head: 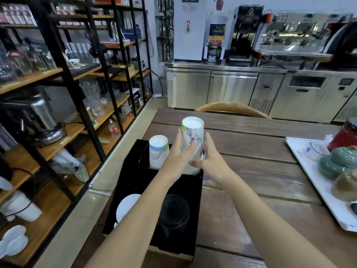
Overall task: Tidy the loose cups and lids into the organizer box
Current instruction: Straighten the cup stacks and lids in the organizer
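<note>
A black organizer box point(135, 182) sits at the left edge of the wooden table. An upside-down stack of white paper cups with a green band point(194, 132) stands in its far right slot. My left hand point(177, 157) presses flat against the stack's left side, and my right hand point(210, 161) holds its lower right side. A second upside-down cup stack with a blue band point(158, 151) stands in the slot to the left. Black lids point(173, 211) are stacked in a near slot, with white lids point(126, 207) beside them on the left.
A white tray point(316, 182) with green and brown ceramic pieces and a red jar point(345, 136) lies at the right of the table. A wooden chair back point(231, 108) is at the table's far edge. Black metal shelves point(58, 93) with glassware stand on the left.
</note>
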`<action>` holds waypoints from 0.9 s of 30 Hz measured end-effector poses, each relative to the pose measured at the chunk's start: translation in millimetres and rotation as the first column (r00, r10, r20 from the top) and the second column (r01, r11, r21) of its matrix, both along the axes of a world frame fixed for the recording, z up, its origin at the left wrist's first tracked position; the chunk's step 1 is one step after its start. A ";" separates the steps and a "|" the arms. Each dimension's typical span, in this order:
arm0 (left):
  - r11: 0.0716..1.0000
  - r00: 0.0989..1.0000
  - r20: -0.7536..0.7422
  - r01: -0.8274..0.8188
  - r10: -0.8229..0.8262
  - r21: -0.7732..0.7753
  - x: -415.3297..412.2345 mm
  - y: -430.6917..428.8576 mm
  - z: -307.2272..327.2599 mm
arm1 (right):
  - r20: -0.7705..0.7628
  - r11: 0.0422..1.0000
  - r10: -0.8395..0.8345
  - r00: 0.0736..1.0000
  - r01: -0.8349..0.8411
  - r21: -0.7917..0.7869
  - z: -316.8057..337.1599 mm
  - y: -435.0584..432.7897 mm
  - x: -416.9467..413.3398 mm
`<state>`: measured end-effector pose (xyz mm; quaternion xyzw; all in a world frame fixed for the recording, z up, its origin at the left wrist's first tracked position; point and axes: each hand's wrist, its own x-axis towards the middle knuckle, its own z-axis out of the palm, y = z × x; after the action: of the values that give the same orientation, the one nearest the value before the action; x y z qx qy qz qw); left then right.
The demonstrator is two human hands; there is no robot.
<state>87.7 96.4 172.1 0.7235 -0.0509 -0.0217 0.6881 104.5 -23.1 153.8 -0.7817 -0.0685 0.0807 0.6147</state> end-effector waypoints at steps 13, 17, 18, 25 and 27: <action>1.000 0.999 0.029 -0.020 0.020 -0.009 18.3 6.8 -14.2 | 0.175 0.999 0.026 0.984 -0.033 0.034 -15.5 5.5 13.4; 0.998 0.999 0.029 -0.037 0.035 0.052 23.2 9.2 -22.8 | 0.192 0.999 -0.005 0.981 0.011 -0.031 -22.1 6.4 15.0; 0.996 0.998 0.029 -0.053 0.051 0.065 24.6 9.8 -24.7 | 0.205 0.994 -0.063 0.977 0.080 -0.075 -24.0 7.5 12.6; 0.853 0.843 0.143 -0.522 0.518 -0.010 27.6 37.7 -22.3 | 0.547 0.942 -0.163 0.821 0.294 -0.161 -29.5 22.7 -21.6; 0.832 0.831 0.056 -0.551 0.554 -0.057 35.3 49.5 -23.7 | 0.456 0.962 -0.022 0.890 0.143 -0.233 -33.0 34.4 -23.4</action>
<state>123.0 146.0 148.4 0.6944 0.1358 0.2045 0.6764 81.0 11.3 120.8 -0.8552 -0.1636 -0.1200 0.4769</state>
